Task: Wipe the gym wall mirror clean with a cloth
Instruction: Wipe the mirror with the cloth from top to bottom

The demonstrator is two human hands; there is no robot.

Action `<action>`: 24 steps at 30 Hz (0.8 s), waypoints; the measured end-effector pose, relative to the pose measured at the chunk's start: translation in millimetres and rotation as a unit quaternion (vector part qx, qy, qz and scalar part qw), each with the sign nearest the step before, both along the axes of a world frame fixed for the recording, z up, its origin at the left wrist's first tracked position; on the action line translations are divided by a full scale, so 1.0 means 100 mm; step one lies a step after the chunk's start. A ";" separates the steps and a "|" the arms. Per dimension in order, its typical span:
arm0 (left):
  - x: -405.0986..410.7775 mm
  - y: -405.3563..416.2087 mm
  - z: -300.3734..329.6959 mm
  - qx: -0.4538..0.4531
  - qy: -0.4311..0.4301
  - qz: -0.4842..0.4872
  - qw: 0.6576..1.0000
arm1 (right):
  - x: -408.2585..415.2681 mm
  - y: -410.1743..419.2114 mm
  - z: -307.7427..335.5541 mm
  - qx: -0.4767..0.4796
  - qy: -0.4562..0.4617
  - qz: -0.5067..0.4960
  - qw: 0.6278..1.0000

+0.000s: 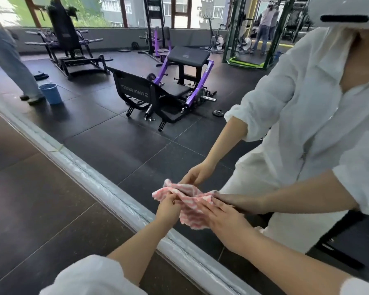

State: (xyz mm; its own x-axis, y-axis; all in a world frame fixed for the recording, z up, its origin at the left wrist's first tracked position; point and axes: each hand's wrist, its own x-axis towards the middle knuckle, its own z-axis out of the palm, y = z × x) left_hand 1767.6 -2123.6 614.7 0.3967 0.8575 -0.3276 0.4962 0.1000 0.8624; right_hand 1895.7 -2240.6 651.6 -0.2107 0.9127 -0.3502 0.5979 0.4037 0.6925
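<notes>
A large wall mirror (136, 150) fills most of the view, its silver bottom frame (107, 188) running diagonally from upper left to lower right. A pink-and-white striped cloth (189, 207) lies against the lower part of the glass. My left hand (168, 207) pinches the cloth's left edge between thumb and fingers. My right hand (226, 220) lies flat with straight fingers, pressing the cloth's right side to the mirror. Both hands and the cloth are doubled in the reflection just above.
The dark rubber floor (34, 209) lies at lower left, below the frame. In the reflection I see a purple-and-black weight machine (168, 90), a blue bucket (50, 93), a person's legs at far left, and my own white-shirted figure at right.
</notes>
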 end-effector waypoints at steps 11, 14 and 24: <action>-0.38 0.79 -0.12 0.155 0.046 -0.281 0.946 | -0.31 0.47 -0.37 0.073 -0.134 -0.095 0.984; -0.57 1.22 -0.04 0.152 0.067 -0.383 0.909 | -0.60 0.64 -0.30 0.022 -0.085 -0.227 0.970; -0.85 1.60 0.05 0.120 0.125 -0.532 0.829 | -1.36 0.96 -0.42 0.310 0.111 -0.422 0.845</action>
